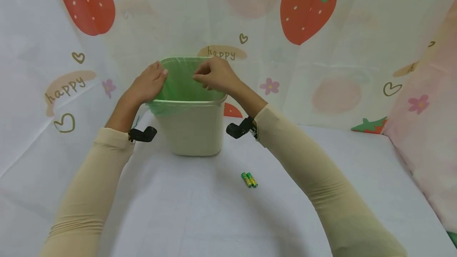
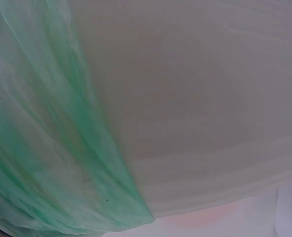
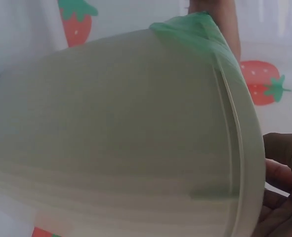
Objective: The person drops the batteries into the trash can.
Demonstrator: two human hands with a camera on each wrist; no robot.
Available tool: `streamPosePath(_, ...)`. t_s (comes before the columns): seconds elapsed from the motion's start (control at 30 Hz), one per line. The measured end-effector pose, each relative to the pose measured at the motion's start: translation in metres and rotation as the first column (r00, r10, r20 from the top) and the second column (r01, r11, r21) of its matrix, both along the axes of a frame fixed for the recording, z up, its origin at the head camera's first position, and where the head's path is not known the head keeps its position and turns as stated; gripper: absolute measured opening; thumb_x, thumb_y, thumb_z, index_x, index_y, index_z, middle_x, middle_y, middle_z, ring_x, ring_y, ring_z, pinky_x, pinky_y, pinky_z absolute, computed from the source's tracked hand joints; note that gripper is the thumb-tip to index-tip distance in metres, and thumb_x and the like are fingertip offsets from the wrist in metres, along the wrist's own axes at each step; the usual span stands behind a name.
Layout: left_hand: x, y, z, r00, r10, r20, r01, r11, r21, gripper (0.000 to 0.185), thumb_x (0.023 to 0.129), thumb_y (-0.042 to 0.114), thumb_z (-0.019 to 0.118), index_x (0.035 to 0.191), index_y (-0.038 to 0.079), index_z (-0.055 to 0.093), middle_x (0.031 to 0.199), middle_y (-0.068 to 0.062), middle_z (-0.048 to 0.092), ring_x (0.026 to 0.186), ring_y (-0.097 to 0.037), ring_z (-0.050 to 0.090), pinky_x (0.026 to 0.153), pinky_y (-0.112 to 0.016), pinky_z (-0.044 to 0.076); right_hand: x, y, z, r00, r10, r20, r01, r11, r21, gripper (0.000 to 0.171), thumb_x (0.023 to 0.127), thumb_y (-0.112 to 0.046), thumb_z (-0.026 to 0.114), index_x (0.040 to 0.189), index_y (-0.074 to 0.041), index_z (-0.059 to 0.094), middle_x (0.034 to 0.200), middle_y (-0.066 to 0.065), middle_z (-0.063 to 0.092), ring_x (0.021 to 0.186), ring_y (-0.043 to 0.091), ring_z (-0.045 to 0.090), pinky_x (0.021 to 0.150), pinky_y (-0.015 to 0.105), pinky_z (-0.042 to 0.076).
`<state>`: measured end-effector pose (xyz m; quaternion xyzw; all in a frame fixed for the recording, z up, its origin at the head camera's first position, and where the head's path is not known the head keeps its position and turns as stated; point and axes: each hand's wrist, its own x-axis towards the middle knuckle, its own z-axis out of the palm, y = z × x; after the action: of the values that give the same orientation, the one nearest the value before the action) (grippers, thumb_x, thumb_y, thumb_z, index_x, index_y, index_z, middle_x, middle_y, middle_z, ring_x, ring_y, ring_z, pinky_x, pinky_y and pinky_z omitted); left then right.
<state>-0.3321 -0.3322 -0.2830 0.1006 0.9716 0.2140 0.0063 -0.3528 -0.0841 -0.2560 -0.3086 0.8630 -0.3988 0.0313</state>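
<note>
From the head view, a bin [image 1: 194, 130] stands near the tabletop's [image 1: 178, 209] back edge with a green bag [image 1: 182, 84] lining it; the left hand [image 1: 148, 82] grips the bag at the bin's left rim, the right hand [image 1: 214, 74] pinches it over the right rim, and two batteries [image 1: 249, 179] lie toward the front (touching each other). The left wrist view shows only bag [image 2: 47, 148] hanging over the bin's wall [image 2: 200, 98]; no hand. The right wrist view shows the wall [image 3: 111, 123], bag [image 3: 195, 29] folded over its rim, and curled fingers [image 3: 279, 177] at the right edge.
</note>
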Motion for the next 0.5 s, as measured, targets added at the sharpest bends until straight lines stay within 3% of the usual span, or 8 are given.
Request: streamPosePath(0.5,-0.001,0.0,0.0,1.0,-0.004,0.007,0.004,1.0,0.015,0.067,0.112,0.038,0.012,0.156,-0.012,0.001,0.165,-0.03,-0.007,0.154,-0.041,-0.008,0.123,-0.055,0.0,0.018,0.05,-0.005,0.999,-0.022,-0.05,0.018,0.997,-0.081,0.018,0.099,-0.019,0.068,0.105,-0.005,0.078,0.097,0.006,0.075,0.081,0.025,0.072,0.069,0.03,0.059)
